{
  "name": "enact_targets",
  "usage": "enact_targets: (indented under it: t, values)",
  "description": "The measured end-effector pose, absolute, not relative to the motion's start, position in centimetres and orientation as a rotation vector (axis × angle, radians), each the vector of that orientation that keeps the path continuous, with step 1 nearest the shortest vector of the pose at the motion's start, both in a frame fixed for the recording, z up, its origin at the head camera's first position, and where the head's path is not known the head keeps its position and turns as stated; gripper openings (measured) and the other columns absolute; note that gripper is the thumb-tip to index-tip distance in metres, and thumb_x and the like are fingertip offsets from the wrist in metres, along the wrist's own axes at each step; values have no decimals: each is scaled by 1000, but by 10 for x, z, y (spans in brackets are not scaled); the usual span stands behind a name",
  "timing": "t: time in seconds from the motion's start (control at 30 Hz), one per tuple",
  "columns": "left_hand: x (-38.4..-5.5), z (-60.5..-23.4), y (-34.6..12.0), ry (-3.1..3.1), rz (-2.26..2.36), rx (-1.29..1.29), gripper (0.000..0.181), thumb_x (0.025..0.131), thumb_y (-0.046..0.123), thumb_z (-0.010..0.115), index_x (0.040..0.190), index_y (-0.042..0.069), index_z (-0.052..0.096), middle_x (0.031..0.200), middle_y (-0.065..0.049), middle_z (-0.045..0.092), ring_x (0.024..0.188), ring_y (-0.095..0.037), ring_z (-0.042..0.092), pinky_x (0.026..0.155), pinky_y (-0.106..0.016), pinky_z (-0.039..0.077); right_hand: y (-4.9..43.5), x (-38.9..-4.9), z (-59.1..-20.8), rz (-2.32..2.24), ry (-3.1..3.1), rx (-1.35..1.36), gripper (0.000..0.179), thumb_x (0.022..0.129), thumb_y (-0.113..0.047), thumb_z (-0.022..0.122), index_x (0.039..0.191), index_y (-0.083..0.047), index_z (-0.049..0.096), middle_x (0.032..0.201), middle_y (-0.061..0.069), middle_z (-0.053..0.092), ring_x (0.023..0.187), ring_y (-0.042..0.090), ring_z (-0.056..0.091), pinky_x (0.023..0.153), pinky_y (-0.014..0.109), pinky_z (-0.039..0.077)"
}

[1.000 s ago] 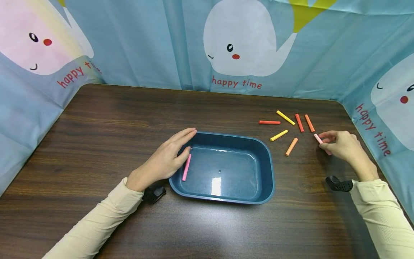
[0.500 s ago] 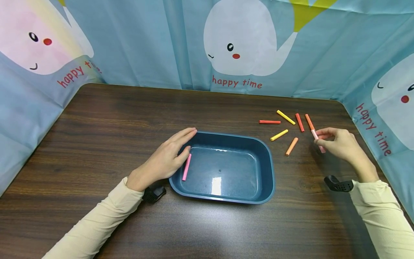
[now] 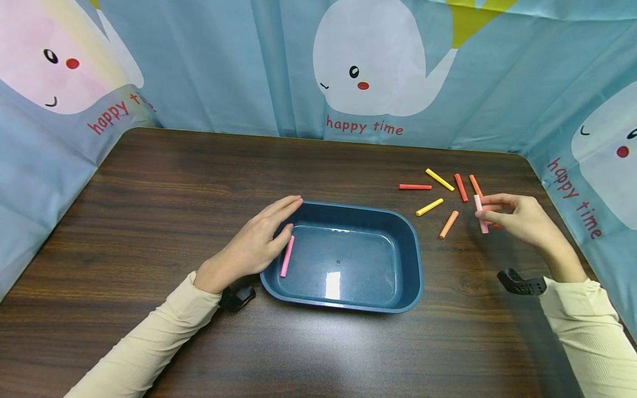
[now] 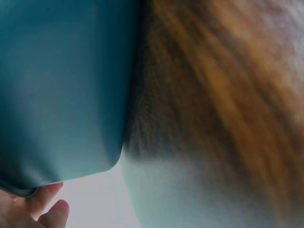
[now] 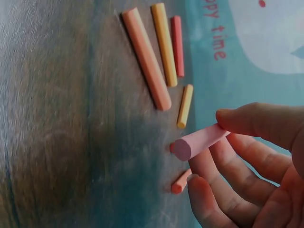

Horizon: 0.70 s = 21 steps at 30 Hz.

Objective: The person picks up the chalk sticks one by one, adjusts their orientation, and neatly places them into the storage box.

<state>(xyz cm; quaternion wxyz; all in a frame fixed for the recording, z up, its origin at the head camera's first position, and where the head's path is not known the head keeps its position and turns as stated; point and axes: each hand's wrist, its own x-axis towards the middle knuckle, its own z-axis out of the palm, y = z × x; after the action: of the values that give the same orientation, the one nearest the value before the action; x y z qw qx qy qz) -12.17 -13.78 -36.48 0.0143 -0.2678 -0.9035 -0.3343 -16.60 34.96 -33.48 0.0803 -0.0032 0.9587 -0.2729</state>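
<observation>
My left hand (image 3: 249,249) rests on the left end of a blue plastic basin (image 3: 353,213), its fingers fairly straight at the far corner and the thumb over the inside. Inside the basin, a bright pink chalk stick (image 3: 287,257) lies along the left wall. My right hand (image 3: 527,221) pinches a pale pink chalk stick (image 5: 202,142) between thumb and fingers, close over the right side of the table. Just behind that stick lies an orange chalk (image 3: 475,184), partly covered by it in the head view. A red chalk (image 3: 461,188) lies to its left.
More chalk sticks lie right of the basin: a yellow one (image 3: 439,180), a red one (image 3: 415,187), another yellow one (image 3: 429,207) and a light orange one (image 3: 449,225). A blue curtain (image 3: 209,66) with whale prints hangs around the dark wooden table (image 3: 174,182).
My right hand has moved the pale pink chalk leftward and slightly away from me, and the stick now stands steeper in the head view. The left hand and basin stay put.
</observation>
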Motion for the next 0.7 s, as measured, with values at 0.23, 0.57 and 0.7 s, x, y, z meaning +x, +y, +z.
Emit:
enact_targets:
  t: [0.23, 0.57, 0.7]
  values:
    - [-122, -364, -137, -2825, -1043, -831, 53, 100, 9, 50, 150, 0, 39, 158, -13, 37, 146, -26, 37, 118, -49, 34, 340, -164, -332, -931, 2816, -31, 51, 96, -21, 65, 131, 13, 51, 98, 7, 75, 69, -8, 63, 61, 22, 56]
    - [-122, -364, -136, -2821, -1048, -842, 53, 99, 7, 51, 150, 0, 39, 158, -14, 37, 146, -27, 37, 118, -49, 33, 328, -157, -322, -1053, 2751, -31, 55, 96, -25, 66, 136, 9, 48, 80, -35, 60, 70, -4, 66, 61, 23, 55]
    - [-122, -364, -137, -2824, -1047, -837, 53, 100, 8, 51, 150, 0, 39, 158, -14, 37, 146, -27, 37, 118, -49, 33, 322, -155, -318, -1105, 2715, -46, 56, 95, -25, 66, 137, 7, 47, 82, -32, 62, 72, -3, 67, 64, 23, 57]
